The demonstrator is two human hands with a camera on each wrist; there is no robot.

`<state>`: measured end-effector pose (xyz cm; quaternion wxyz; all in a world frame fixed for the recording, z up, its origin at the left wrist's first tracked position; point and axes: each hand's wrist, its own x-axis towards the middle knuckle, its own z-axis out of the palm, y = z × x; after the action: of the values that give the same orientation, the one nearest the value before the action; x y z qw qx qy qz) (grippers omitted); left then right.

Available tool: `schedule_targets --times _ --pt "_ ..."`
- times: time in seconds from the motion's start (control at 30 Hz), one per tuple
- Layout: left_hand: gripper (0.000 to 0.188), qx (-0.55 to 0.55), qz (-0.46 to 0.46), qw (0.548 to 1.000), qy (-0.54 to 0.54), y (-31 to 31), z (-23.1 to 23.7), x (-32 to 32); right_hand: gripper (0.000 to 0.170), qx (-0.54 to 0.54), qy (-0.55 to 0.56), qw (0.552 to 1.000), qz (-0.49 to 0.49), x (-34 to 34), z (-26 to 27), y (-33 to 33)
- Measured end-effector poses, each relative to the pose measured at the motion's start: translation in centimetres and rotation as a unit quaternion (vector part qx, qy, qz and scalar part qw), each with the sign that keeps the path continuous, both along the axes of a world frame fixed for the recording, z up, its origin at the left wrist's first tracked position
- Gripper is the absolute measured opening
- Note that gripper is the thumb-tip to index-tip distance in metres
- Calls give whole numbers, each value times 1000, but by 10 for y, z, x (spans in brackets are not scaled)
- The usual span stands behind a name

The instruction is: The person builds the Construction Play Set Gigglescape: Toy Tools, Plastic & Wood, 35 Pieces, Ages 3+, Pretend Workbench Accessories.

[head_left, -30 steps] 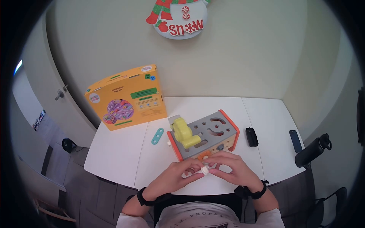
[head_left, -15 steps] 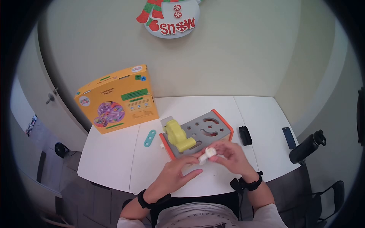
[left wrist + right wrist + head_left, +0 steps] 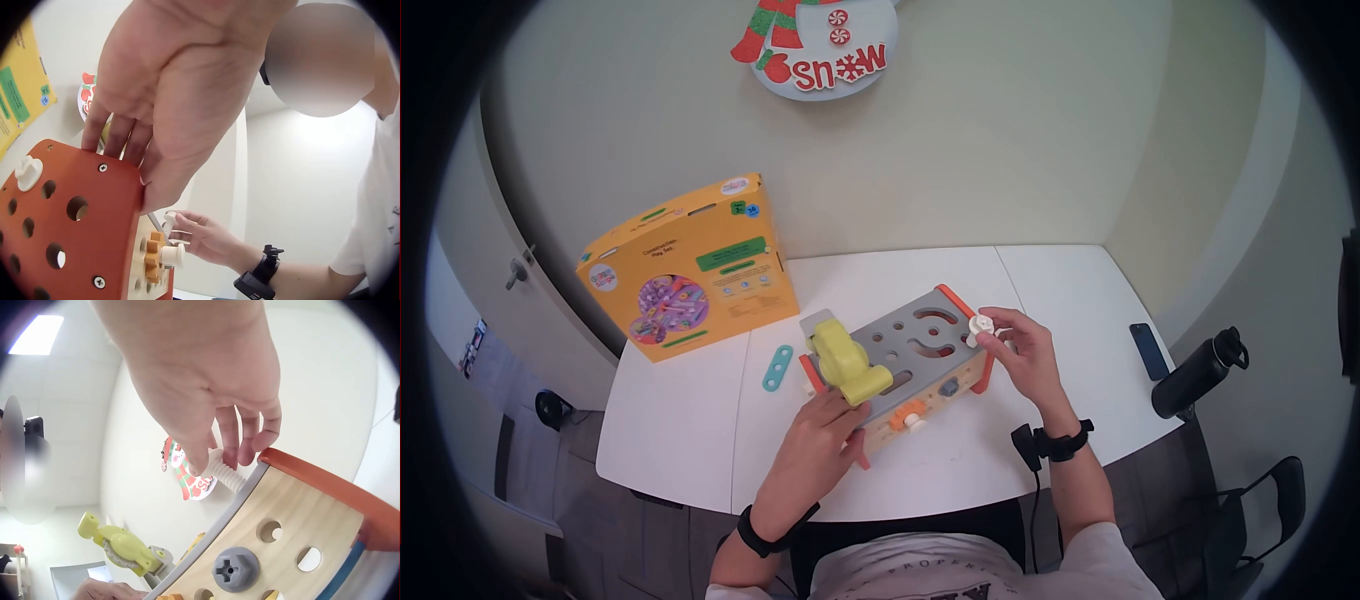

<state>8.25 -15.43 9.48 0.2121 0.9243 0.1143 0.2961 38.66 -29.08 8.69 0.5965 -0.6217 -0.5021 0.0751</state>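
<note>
My right hand [image 3: 1027, 358] pinches a white toy screw [image 3: 980, 325] between thumb and fingers, above the right end of a toy workbench [image 3: 920, 368]. Its threaded shank [image 3: 227, 477] slants down to the edge of the grey top in the right wrist view. My left hand [image 3: 815, 440] holds the bench's left front corner, fingers over the top and thumb at the front. A yellow toy saw [image 3: 840, 360] is on the top beside those fingers. On the wooden front are an orange gear [image 3: 152, 257] with a white bolt [image 3: 173, 255] and a grey hex bolt [image 3: 236, 569].
A teal strip with holes [image 3: 777, 368] lies left of the bench. Behind it stands a large yellow box [image 3: 720, 290]. A phone [image 3: 1148, 352] and a black bottle [image 3: 1200, 375] are at the table's right side. A white peg [image 3: 29, 173] sticks out of the red end panel.
My right hand has carried the screw up and right, from in front of the bench to its right end. The left hand has let go of the screw and moved to the bench's left corner.
</note>
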Motion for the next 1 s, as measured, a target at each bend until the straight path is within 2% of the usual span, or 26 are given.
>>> schedule_targets --times 0.13,0.33,0.63,0.73,1.0 --pt "34 -36 -2 999 26 -3 3 -3 32 -24 -38 998 -32 -2 5 -2" --pt "35 -57 -5 997 54 -1 12 -8 31 -45 -79 996 -24 -2 8 -5" --pt "36 -42 -6 998 50 0 10 -7 29 -59 -128 989 -36 -5 13 -9" --pt "35 -46 -6 998 45 0 10 -7 27 -5 -105 994 -12 -1 8 -8" --pt "36 -39 -4 998 54 0 11 -6 22 -25 -105 994 -23 3 8 -6"
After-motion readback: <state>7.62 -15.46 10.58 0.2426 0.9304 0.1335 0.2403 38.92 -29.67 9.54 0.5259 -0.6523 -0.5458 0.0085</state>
